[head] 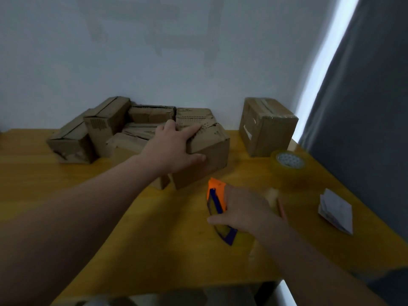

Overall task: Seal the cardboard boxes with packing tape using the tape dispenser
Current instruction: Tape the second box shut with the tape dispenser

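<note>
Your left hand [171, 149] is gripping the top corner of the crumpled brown cardboard box [212, 155], and those worn flaps [207, 129] are probably popping up if you're letting go before taping. Your right hand [245, 210] is clutching the orange-and-blue plastic tape dispenser [217, 195] down at the yellow wooden table [154, 228]; box markings [192, 123] are blurring out, nothing readable.

Left hand [171, 149], right hand [247, 212]: bare; forearms bare up to frame edge
</note>
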